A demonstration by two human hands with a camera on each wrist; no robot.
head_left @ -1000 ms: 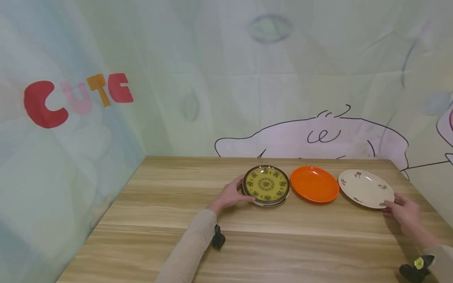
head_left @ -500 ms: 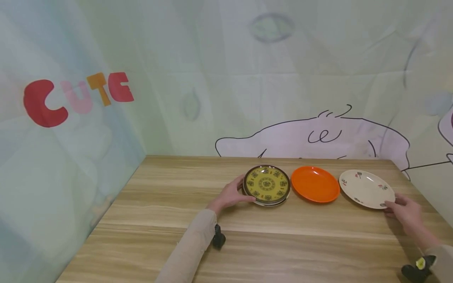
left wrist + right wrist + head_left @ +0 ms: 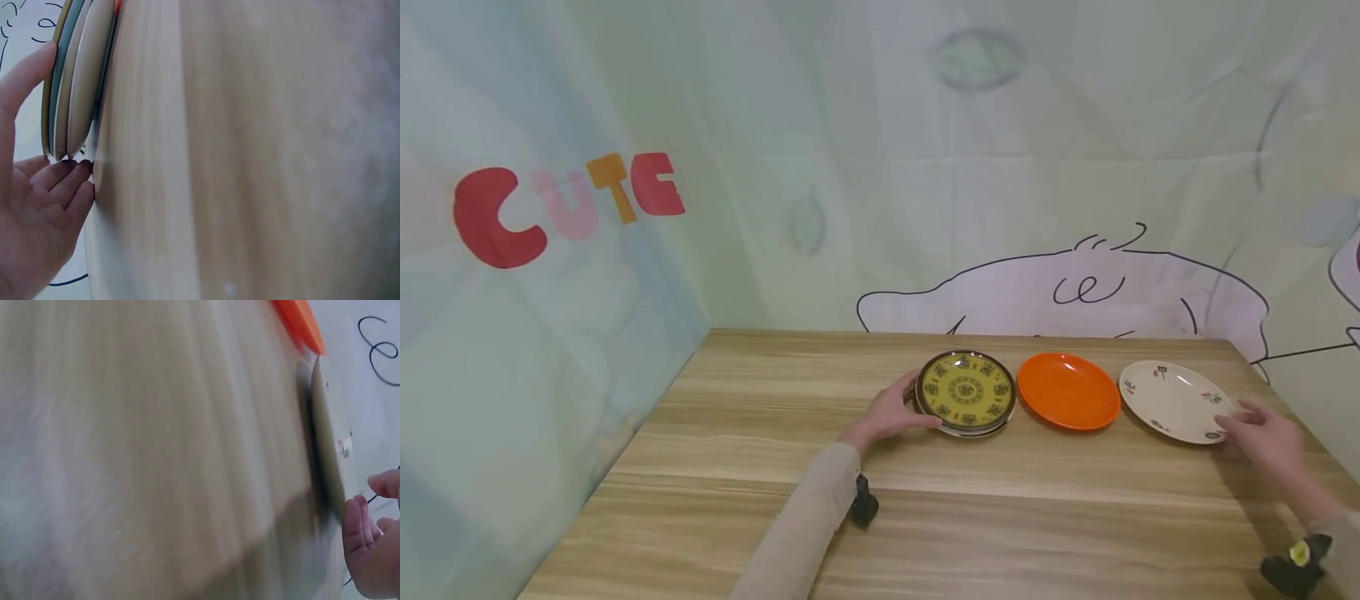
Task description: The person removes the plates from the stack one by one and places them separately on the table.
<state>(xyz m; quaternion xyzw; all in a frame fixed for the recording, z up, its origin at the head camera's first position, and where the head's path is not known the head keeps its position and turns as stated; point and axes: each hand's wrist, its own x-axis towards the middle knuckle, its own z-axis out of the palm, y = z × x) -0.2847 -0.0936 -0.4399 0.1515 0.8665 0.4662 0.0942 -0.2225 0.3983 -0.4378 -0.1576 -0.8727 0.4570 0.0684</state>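
Note:
My left hand (image 3: 891,410) lies against the left side of a stack of plates, thumb along the front rim and fingers spread at the far side. On top is a yellow-green patterned plate (image 3: 966,390) with a dark rim; several stacked edges show below it in the left wrist view, where the thumb (image 3: 31,72) touches the upper rim and the fingertips meet the lower edge. At the right, a cream plate (image 3: 1176,402) with small printed motifs lies on the table. My right hand (image 3: 1266,437) is at its right rim, fingertips at the edge and thumb lifted off in the right wrist view.
An orange plate (image 3: 1067,392) lies between the stack and the cream plate, making a row near the back edge of the wooden table (image 3: 1000,533). Behind stands a pale printed cloth backdrop (image 3: 760,167), which also runs along the left side.
My right hand has eased its hold on the cream plate, its thumb now raised from the rim and the hand shifted slightly right. My left hand and the plates stay in place.

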